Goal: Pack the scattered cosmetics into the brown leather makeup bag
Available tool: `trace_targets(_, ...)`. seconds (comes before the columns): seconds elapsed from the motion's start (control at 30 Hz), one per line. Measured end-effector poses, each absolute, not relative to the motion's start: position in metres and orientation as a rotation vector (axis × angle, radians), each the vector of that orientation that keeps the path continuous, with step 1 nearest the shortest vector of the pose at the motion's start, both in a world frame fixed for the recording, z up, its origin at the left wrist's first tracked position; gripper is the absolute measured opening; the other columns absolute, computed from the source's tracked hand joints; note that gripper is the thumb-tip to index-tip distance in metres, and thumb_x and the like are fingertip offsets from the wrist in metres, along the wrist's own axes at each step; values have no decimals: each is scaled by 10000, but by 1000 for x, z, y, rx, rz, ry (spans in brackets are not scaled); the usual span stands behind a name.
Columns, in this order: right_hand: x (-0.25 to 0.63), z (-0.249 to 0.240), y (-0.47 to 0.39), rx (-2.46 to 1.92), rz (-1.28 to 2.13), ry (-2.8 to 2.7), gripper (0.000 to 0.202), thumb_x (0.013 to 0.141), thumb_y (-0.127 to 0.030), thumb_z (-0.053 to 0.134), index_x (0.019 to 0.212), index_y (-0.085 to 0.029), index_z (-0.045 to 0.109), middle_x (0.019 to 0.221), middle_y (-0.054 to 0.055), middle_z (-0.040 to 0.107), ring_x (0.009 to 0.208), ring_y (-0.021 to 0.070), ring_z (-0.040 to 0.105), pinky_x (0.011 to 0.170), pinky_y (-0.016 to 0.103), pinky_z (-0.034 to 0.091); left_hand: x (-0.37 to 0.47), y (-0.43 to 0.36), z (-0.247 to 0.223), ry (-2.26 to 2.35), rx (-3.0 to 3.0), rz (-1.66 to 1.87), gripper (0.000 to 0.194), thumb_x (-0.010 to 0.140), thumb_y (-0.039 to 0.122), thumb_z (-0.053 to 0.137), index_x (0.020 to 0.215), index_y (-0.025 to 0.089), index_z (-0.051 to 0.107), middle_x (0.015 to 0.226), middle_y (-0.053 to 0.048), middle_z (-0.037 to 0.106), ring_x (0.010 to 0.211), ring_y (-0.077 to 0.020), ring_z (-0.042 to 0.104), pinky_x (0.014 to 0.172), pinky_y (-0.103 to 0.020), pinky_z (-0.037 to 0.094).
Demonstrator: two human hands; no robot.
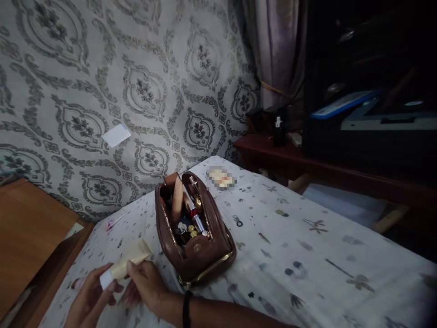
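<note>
A cream-coloured squeeze tube [131,260] with a white cap is held between both my hands, low on the left. The fingers of my left hand [92,294] close around the cap end. My right hand [146,283], with a black band at the wrist, pinches the middle of the tube. Just beyond it stands a brown cosmetic bag [213,255], unzipped at the top. Inside are a peach-coloured tube [177,200], a silver-and-red lipstick-like stick [195,217] and several small bottles with gold or silver caps.
The bag stands on a printed white sheet [259,237]. A blurred-out cream item [221,178] and a small pink item [111,224] lie on it. A wooden panel [37,237] borders the left; a dark red shelf [266,152] with a spray bottle [279,132] is right.
</note>
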State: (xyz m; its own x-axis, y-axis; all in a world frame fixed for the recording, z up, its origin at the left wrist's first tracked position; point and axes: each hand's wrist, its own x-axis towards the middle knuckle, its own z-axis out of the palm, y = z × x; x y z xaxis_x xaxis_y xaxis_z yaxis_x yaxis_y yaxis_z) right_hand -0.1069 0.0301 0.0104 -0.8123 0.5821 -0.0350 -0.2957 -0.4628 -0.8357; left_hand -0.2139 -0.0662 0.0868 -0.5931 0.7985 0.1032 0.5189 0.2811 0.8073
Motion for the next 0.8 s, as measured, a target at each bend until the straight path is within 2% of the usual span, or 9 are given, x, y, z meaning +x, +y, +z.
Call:
trace_targets(0.17,-91,24,30,-365,2304,-1327,583,887,-747,430,775,-181,518,517,-44,530,354,75,441,372,192,259,-192,-52,127,2321,1356,1497,569,677,697,707,1066,294,602,698,23,663,603,-207,589,534,-302,541)
trace_targets(0.33,-93,18,28,-392,2299,-1423,546,942,-673,410,794,-168,555,539,-45,530,368,73,443,394,193,271,-140,-21,183,2206,1547,1794,419,780,596,675,1029,266,609,714,34,603,658,-160,552,631,-253,505)
trace_targets(0.5,-101,9,26,-360,2258,-1447,519,962,-630,399,799,-171,579,554,-32,542,364,77,444,389,189,285,-108,9,214,2177,1835,1580,444,832,589,599,1122,254,606,718,26,597,681,-161,555,664,-265,469)
trace_targets(0.67,-98,12,26,-369,2241,-1496,467,982,-562,396,767,-181,561,533,-34,522,342,80,426,365,190,270,-114,22,212,2114,2044,1421,400,890,566,537,1118,245,603,662,29,575,650,-160,535,657,-274,440)
trace_targets(0.8,-94,15,26,-352,2226,-1510,467,969,-581,410,783,-182,567,537,-36,524,349,77,432,366,179,275,-118,21,206,2153,2036,1390,384,892,571,523,1090,254,611,648,32,568,646,-167,537,661,-280,446)
